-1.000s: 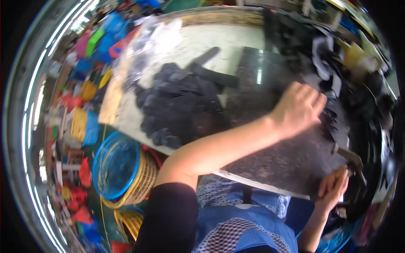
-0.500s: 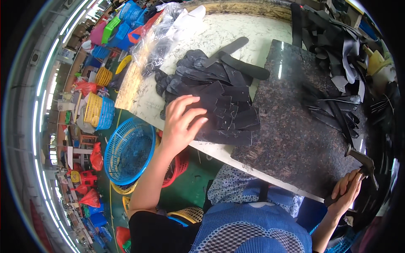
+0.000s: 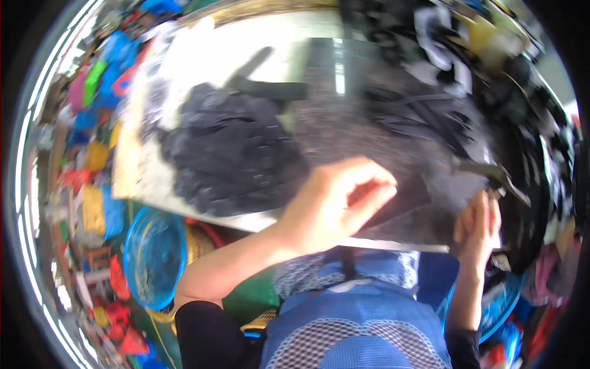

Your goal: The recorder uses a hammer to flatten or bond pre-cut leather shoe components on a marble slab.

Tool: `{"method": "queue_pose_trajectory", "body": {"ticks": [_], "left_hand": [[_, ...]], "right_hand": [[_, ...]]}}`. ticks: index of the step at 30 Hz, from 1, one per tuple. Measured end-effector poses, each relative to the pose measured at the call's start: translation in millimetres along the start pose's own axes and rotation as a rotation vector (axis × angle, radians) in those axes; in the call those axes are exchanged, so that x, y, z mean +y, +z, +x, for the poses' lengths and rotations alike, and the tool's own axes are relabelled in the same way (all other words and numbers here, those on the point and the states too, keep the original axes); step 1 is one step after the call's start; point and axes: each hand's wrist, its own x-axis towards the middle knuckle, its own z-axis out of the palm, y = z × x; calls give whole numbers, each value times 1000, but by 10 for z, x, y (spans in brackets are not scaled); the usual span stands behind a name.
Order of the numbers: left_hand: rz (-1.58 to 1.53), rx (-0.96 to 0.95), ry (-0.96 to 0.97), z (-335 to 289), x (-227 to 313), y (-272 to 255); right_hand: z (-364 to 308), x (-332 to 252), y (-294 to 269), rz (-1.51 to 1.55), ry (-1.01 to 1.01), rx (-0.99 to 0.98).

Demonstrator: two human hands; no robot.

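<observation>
My left hand [image 3: 344,200] is over the near part of the dark stone slab [image 3: 332,135], its thumb and fingers pinched together. A flat black piece [image 3: 405,200], like leather and blurred, shows at the fingertips. My right hand [image 3: 478,224] is at the slab's near right side, fingers wrapped round a hammer [image 3: 501,178]. Its metal head sticks out above the fist; the handle is mostly hidden. Left of the slab is a pile of overlapping black pieces [image 3: 236,147] on the white tabletop [image 3: 289,27].
Dark strips [image 3: 424,117] lie on the slab's far right, with more black and grey scraps [image 3: 393,31] heaped beyond. Two longer dark strips [image 3: 270,89] rest behind the pile. A blue basket [image 3: 132,258] stands on the floor at left; another blue basket [image 3: 507,307] is at lower right.
My left hand has moved right from the pile onto the slab, its fingers now pinched with a black piece at them. The view has turned right; my right hand still grips the hammer.
</observation>
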Motion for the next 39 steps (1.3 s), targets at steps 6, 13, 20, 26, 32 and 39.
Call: {"method": "queue_pose_trajectory", "body": {"ticks": [6,13,20,26,32,39], "left_hand": [[516,46,389,381,-487,585],[522,-19,417,390,-499,629],[486,-95,422,427,-418,614],[758,-191,557,405,-304,606],[693,-70,539,374,-346,663],[530,-238,366,321,-302,431]], "right_hand": [[-199,-405,-317,-217,-59,-307],[49,-461,-138,-762,-275,-549],[214,-489,-221,-716,-272,-651],[406,-737,-114,-813,-249,-704],[450,-695,-111,-892,-233,-712],[308,-401,-219,-750,-228,-677]]}}
